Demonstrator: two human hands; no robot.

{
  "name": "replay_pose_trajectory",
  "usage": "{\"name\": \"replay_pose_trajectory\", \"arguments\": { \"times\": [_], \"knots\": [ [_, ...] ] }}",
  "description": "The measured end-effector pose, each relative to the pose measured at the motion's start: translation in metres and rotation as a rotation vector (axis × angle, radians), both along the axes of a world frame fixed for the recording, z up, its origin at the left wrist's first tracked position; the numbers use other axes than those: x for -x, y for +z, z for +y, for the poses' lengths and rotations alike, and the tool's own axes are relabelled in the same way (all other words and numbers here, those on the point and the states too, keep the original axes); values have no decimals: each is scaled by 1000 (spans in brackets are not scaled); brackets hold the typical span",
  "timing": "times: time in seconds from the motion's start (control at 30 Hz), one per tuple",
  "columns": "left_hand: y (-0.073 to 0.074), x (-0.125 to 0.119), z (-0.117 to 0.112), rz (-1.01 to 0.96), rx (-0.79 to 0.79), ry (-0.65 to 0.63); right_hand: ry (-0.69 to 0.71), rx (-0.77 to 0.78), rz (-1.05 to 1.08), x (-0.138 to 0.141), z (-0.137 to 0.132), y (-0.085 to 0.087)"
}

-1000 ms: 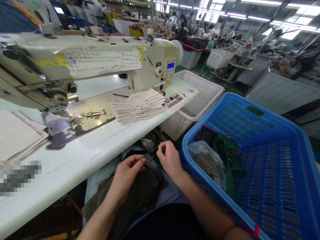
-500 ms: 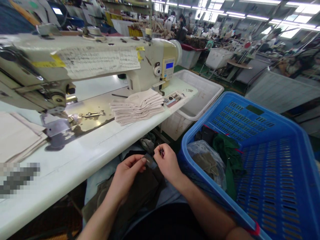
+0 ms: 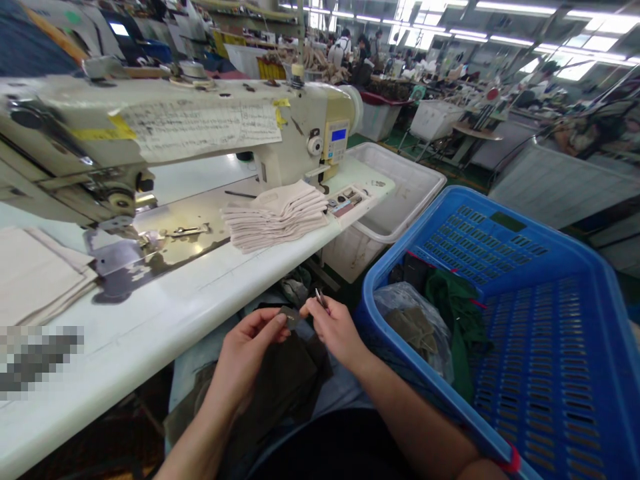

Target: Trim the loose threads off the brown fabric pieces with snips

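Observation:
Over my lap, my left hand [image 3: 249,341] pinches the edge of a small dark olive fabric piece [image 3: 290,316] between thumb and fingers. A short pale mark shows on that piece. Close by on the right, my right hand [image 3: 337,332] is closed around small thread snips [image 3: 321,297], their metal tips pointing up and away from me. Its fingertips are beside the fabric's right edge; whether they touch it I cannot tell. More dark olive fabric [image 3: 280,383] lies across my lap beneath both hands.
A sewing machine [image 3: 200,127] stands on the white table [image 3: 200,303], with a stack of folded beige fabric pieces [image 3: 277,215] near its front edge. More beige pieces [image 3: 40,273] lie at the left. A blue basket [image 3: 530,333] with bagged and green fabric is at my right.
The fabric piece in my left hand has turned and shifted slightly left, showing more of its face. My right hand has tilted, and the snips' blades show more clearly.

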State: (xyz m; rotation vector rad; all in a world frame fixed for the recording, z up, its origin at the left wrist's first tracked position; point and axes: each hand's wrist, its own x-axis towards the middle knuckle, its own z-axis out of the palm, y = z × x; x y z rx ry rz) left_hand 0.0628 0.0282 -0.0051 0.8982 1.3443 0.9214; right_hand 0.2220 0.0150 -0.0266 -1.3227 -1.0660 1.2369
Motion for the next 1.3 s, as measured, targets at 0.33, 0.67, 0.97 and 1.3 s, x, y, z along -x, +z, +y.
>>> {"name": "replay_pose_trajectory", "arguments": {
  "times": [0.33,0.67,0.97,1.3],
  "knots": [
    [13,0,-4,36,-68,-70,119,-223,-323,0,-4,15],
    [14,3,-2,-199,163,82,27,-268,-216,3,-3,15],
    [8,0,-7,-103,84,9,37,-606,-820,8,-9,0],
    [8,-1,-5,-267,302,111,-135,-241,-795,-15,5,-2]
  ]
}}
